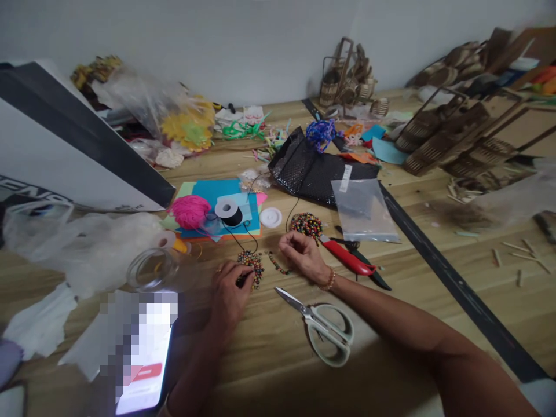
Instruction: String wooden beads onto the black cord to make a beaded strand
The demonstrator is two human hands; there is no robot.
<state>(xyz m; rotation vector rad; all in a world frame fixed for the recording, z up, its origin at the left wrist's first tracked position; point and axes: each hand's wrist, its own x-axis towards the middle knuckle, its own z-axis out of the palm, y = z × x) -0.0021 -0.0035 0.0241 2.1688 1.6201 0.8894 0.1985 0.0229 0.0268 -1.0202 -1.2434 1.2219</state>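
Note:
Small multicoloured beads (256, 267) lie in a loose pile on the wooden table. My left hand (232, 285) rests at the pile's left edge, thumb and fingers drawn together; whatever they pinch is too small to tell. To the right, my right hand (302, 256) is closed in a pinch, its fingertips hiding anything between them. A short curved strand of beads (278, 265) lies just below those fingertips. Behind that hand sits a coiled heap of strung beads (306, 225). Scissors (319, 324) with pale handles lie partly open, nearer me.
A black cord spool (229, 213) and pink yarn (191, 212) sit on coloured sheets. A red-handled knife (350, 259) lies beside a clear plastic bag (366, 209). A lit phone (150, 359) is at lower left. Small wooden baskets (452, 130) stand at right.

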